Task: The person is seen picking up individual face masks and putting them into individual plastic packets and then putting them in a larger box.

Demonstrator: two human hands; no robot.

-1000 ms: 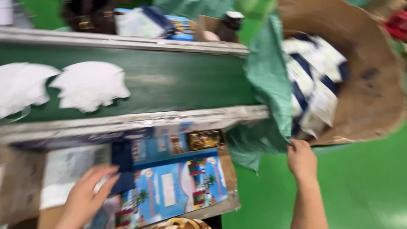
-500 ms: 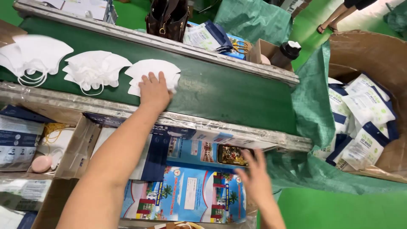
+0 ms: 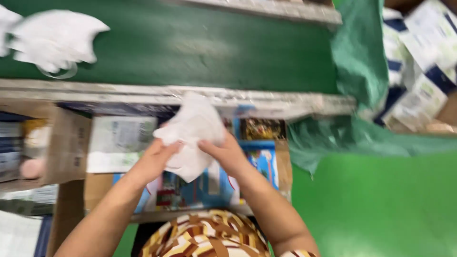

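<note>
Both my hands hold one white face mask [image 3: 193,131] in front of me, just below the metal edge of the green conveyor belt [image 3: 200,47]. My left hand [image 3: 159,157] grips its left side and my right hand [image 3: 223,152] grips its right side. Under the mask lies a cardboard box [image 3: 283,166] with colourful blue packets [image 3: 262,159]. Another white mask [image 3: 54,40] lies on the belt at the far left. The frame is blurred.
A big cardboard bin [image 3: 447,112] lined with green cloth [image 3: 362,62] holds white-and-blue packs [image 3: 419,57] at the right. Open boxes [image 3: 66,143] with packets and a white leaflet [image 3: 119,143] sit at the left. The floor [image 3: 376,204] is green. Patterned clothing [image 3: 204,238] shows at the bottom.
My left hand came back from the belt with a white mask. My right hand rose from the box and took hold of the mask too. The camera tilted down.
</note>
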